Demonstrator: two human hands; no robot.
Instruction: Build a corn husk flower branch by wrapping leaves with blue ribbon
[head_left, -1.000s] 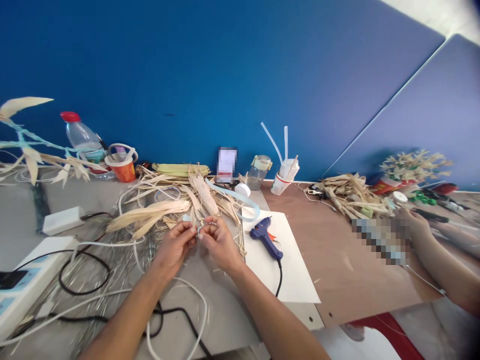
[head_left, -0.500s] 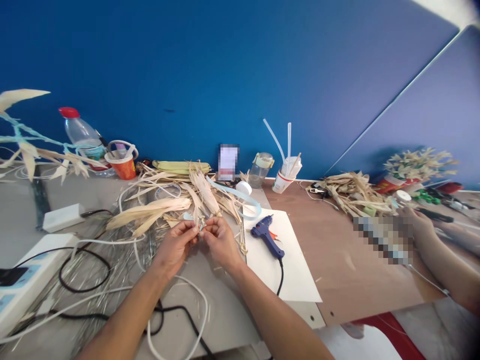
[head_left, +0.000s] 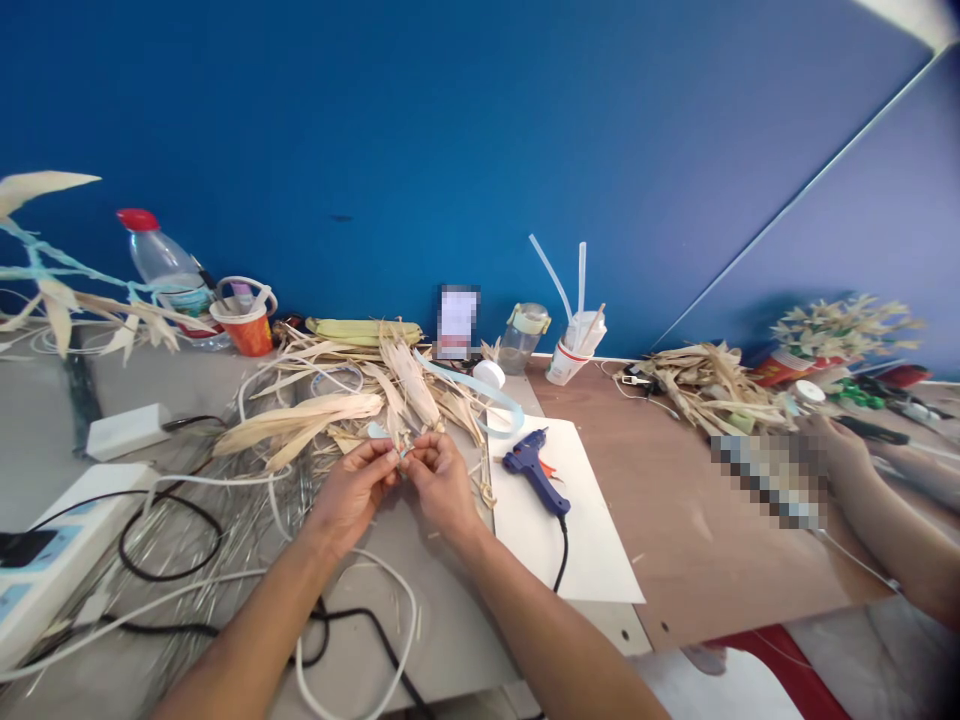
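My left hand (head_left: pixel 360 483) and my right hand (head_left: pixel 437 478) meet at the fingertips over the grey table, both closed in a pinch. Between them shows a small pale-blue piece (head_left: pixel 404 454), mostly covered by the fingers, so its kind is unclear. Right behind the hands lies a heap of dried corn husks (head_left: pixel 409 380). A light-blue strip (head_left: pixel 504 392) curls over the husks toward the right. To the right of my right hand, a blue hot glue gun (head_left: pixel 536 472) rests on a white sheet (head_left: pixel 592 540).
At left are a power strip (head_left: pixel 82 550), tangled cables and thin wires (head_left: pixel 247 540). Along the wall stand a red-capped bottle (head_left: pixel 169 260), an orange cup (head_left: pixel 247 330), a phone (head_left: pixel 457 322), a jar (head_left: pixel 523 340) and a paper cup (head_left: pixel 566 362). Another person's hand (head_left: pixel 832 450) is at right.
Both hands keep their pinch in nearly the same place, with only slight finger movement. The view has shifted very slightly.
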